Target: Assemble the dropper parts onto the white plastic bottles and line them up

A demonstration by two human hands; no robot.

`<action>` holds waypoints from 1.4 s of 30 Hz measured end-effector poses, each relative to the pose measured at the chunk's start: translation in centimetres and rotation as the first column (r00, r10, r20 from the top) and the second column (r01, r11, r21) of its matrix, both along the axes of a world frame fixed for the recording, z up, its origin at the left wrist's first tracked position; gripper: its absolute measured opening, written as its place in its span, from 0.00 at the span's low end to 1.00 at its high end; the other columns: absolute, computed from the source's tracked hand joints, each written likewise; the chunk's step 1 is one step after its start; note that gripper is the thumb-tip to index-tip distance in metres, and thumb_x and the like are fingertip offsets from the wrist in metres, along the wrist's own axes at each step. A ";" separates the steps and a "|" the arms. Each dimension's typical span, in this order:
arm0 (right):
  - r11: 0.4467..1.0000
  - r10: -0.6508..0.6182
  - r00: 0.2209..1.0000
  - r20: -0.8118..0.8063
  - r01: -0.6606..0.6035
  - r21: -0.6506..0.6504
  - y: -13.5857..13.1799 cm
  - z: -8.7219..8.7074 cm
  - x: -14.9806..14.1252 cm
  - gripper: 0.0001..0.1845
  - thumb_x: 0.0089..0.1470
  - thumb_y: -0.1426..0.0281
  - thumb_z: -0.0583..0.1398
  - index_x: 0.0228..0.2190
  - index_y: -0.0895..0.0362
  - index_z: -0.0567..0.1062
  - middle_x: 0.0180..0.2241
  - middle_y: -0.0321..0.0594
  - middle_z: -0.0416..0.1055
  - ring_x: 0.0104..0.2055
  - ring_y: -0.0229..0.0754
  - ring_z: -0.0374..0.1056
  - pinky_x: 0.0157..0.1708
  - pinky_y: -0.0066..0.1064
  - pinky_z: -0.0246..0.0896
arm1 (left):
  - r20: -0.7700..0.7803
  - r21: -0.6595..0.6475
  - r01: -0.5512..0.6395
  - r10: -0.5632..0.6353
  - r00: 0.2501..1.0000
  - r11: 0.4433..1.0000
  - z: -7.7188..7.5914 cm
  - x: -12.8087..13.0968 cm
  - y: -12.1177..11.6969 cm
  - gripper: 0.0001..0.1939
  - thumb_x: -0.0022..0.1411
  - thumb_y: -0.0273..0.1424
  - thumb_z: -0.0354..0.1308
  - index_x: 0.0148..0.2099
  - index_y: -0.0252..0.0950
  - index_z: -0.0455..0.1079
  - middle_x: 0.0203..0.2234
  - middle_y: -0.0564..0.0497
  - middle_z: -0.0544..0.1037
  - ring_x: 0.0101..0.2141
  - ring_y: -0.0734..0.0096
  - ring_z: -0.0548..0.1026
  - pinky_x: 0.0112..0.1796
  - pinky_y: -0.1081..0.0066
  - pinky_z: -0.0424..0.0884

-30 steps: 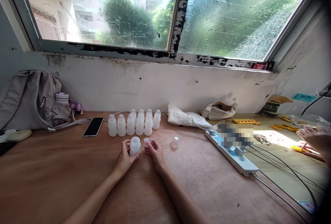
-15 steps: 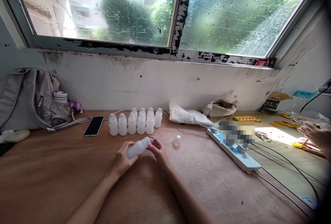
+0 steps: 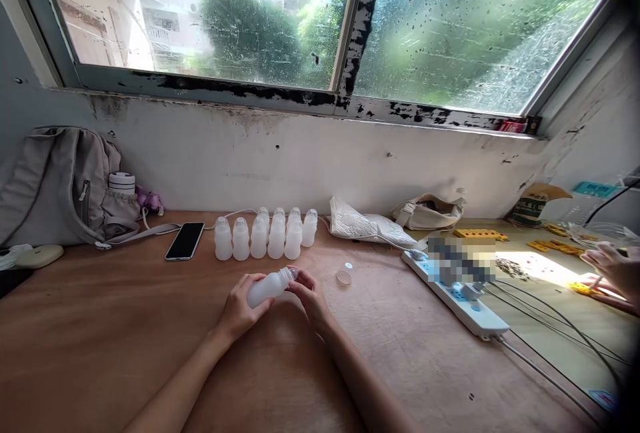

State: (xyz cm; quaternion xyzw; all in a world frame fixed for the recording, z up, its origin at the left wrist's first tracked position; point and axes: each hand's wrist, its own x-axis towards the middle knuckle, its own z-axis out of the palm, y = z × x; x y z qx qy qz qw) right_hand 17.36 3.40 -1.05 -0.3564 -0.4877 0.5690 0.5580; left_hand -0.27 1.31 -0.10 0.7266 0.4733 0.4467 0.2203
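My left hand (image 3: 243, 306) is wrapped round a frosted white baby bottle (image 3: 265, 290), tilted with its threaded neck up to the right. At that neck, the fingers of my right hand (image 3: 310, 296) pinch a small clear nipple (image 3: 293, 274), partly hidden by the fingertips. Right of my hands lie a clear ring (image 3: 343, 278) and a small white disc (image 3: 349, 266) on the table. Behind my hands, several like bottles (image 3: 277, 236) with clear tops stand upright in a cluster.
A phone (image 3: 185, 241) and a grey backpack (image 3: 70, 186) are at the left. A white padded packet (image 3: 367, 223) lies near the wall. To the right sits a power strip (image 3: 460, 296) with cables. Another person's hand (image 3: 613, 273) works at the far right.
The whole view has shifted slightly to the right. My hands hold the bottle and nipple in nearly the same pose.
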 end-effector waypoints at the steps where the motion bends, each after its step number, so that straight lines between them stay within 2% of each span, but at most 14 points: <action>1: 1.000 0.007 1.000 -0.001 -0.007 0.000 0.0 0.1 0.0 0.20 0.39 0.65 0.62 0.38 0.57 0.71 0.38 0.42 0.70 0.42 0.47 0.64 0.41 0.38 0.61 | 0.012 -0.014 0.003 -0.003 1.000 1.000 0.0 0.0 0.0 0.17 0.48 0.35 0.56 0.42 0.41 0.64 0.37 0.50 0.71 0.39 0.63 0.70 0.39 0.66 0.67; 6: 0.997 0.073 0.997 -0.033 -0.073 0.010 -0.4 0.7 0.2 0.19 0.40 0.67 0.62 0.39 0.56 0.71 0.39 0.42 0.70 0.42 0.46 0.64 0.40 0.37 0.60 | 0.150 -0.214 0.087 -0.055 0.987 0.973 0.3 -0.3 0.2 0.15 0.50 0.40 0.54 0.38 0.37 0.67 0.32 0.51 0.73 0.33 0.66 0.72 0.33 0.71 0.68; 10: 0.991 0.135 0.991 -0.016 -0.135 -0.002 -0.7 1.3 0.3 0.20 0.41 0.68 0.62 0.40 0.57 0.71 0.39 0.41 0.70 0.41 0.44 0.64 0.39 0.35 0.59 | 0.326 -0.425 0.257 -0.118 0.938 0.868 0.4 -0.4 0.3 0.17 0.53 0.44 0.49 0.35 0.35 0.66 0.23 0.52 0.71 0.23 0.70 0.70 0.21 0.74 0.66; 12: 0.988 0.153 0.988 0.010 -0.152 -0.013 -0.8 1.4 0.5 0.19 0.42 0.67 0.62 0.39 0.57 0.71 0.38 0.41 0.70 0.39 0.43 0.65 0.38 0.33 0.60 | 0.364 -0.476 0.303 -0.129 0.922 0.826 0.4 -0.4 0.3 0.19 0.54 0.45 0.47 0.35 0.35 0.66 0.20 0.53 0.69 0.20 0.71 0.69 0.17 0.74 0.64; 13: 0.987 0.157 0.987 0.025 -0.157 -0.018 -0.7 1.4 0.6 0.18 0.42 0.67 0.62 0.38 0.57 0.71 0.37 0.41 0.70 0.38 0.42 0.65 0.37 0.33 0.60 | 0.353 -0.471 0.299 -0.133 0.926 0.830 0.3 -0.3 0.3 0.18 0.54 0.45 0.47 0.35 0.35 0.65 0.20 0.53 0.69 0.21 0.71 0.69 0.18 0.74 0.65; 15: 0.990 0.137 0.989 0.064 -0.136 -0.023 -0.6 1.3 0.7 0.16 0.41 0.66 0.63 0.35 0.58 0.72 0.34 0.40 0.71 0.36 0.41 0.66 0.35 0.31 0.60 | 0.270 -0.389 0.227 -0.126 0.955 0.893 0.2 -0.3 0.3 0.17 0.52 0.44 0.51 0.36 0.35 0.65 0.24 0.52 0.71 0.25 0.69 0.71 0.23 0.72 0.67; 17: 0.997 0.079 0.989 0.126 -0.076 -0.034 -0.3 1.1 0.7 0.15 0.39 0.63 0.63 0.30 0.59 0.72 0.29 0.38 0.71 0.31 0.39 0.66 0.30 0.29 0.60 | 0.131 -0.212 0.131 -0.104 0.986 0.968 0.0 -0.3 0.2 0.17 0.48 0.40 0.56 0.38 0.37 0.65 0.31 0.50 0.72 0.32 0.66 0.71 0.31 0.70 0.69; 18: 0.998 0.053 0.984 0.169 -0.046 -0.048 -0.2 0.9 0.7 0.15 0.39 0.61 0.63 0.27 0.59 0.71 0.25 0.36 0.70 0.27 0.37 0.65 0.27 0.27 0.59 | 0.061 -0.110 0.102 -0.096 0.994 0.989 -0.2 -0.3 0.2 0.17 0.46 0.38 0.58 0.40 0.37 0.64 0.34 0.50 0.71 0.35 0.65 0.71 0.34 0.69 0.68; 21: 0.995 0.041 0.949 0.314 -0.009 -0.101 0.0 0.3 0.7 0.18 0.41 0.55 0.59 0.21 0.59 0.67 0.13 0.30 0.62 0.14 0.31 0.56 0.15 0.24 0.49 | -0.105 0.112 0.122 -0.111 0.988 0.986 -0.6 -0.3 0.1 0.18 0.48 0.32 0.57 0.44 0.39 0.62 0.37 0.49 0.69 0.39 0.65 0.69 0.40 0.67 0.67; 24: 0.989 0.057 0.913 0.403 0.003 -0.146 0.2 -0.2 0.8 0.24 0.44 0.49 0.54 0.16 0.58 0.63 0.08 0.26 0.52 0.09 0.28 0.45 0.11 0.24 0.38 | -0.185 0.218 0.178 -0.139 0.973 0.959 -0.9 -0.1 0.0 0.19 0.50 0.30 0.56 0.46 0.40 0.59 0.39 0.49 0.68 0.41 0.65 0.67 0.42 0.65 0.65; 29: 0.988 0.063 0.896 0.440 0.006 -0.152 0.4 -0.3 1.3 0.33 0.45 0.43 0.44 0.07 0.55 0.54 0.05 0.29 0.46 0.10 0.29 0.44 0.12 0.25 0.36 | -0.143 0.210 0.156 -0.127 0.981 0.965 -1.0 0.1 0.0 0.21 0.50 0.31 0.57 0.47 0.39 0.58 0.39 0.48 0.68 0.40 0.65 0.68 0.41 0.66 0.66; 33: 0.990 0.108 0.896 0.431 -0.058 -0.127 0.2 0.1 1.5 0.33 0.47 0.44 0.43 0.07 0.55 0.54 0.06 0.30 0.47 0.10 0.29 0.45 0.13 0.25 0.37 | -0.126 0.201 0.156 -0.132 0.983 0.967 -0.9 0.0 0.0 0.21 0.49 0.31 0.58 0.46 0.39 0.59 0.39 0.48 0.68 0.40 0.65 0.68 0.41 0.66 0.67; 39: 0.976 0.212 0.910 0.356 -0.178 -0.126 -0.2 0.7 1.9 0.32 0.50 0.47 0.44 0.12 0.58 0.63 0.07 0.29 0.50 0.11 0.29 0.45 0.13 0.25 0.35 | -0.070 0.158 0.114 -0.104 0.992 0.981 -0.6 -0.1 0.0 0.20 0.49 0.33 0.58 0.45 0.38 0.61 0.38 0.49 0.69 0.39 0.66 0.69 0.38 0.68 0.67; 42: 0.976 0.200 0.933 0.298 -0.166 -0.138 -0.2 1.1 2.1 0.29 0.49 0.48 0.47 0.19 0.60 0.70 0.11 0.31 0.57 0.11 0.29 0.49 0.12 0.23 0.37 | -0.036 0.112 0.075 -0.072 0.997 0.991 -0.4 -0.1 0.1 0.19 0.48 0.35 0.58 0.44 0.38 0.62 0.37 0.49 0.70 0.38 0.66 0.69 0.38 0.68 0.67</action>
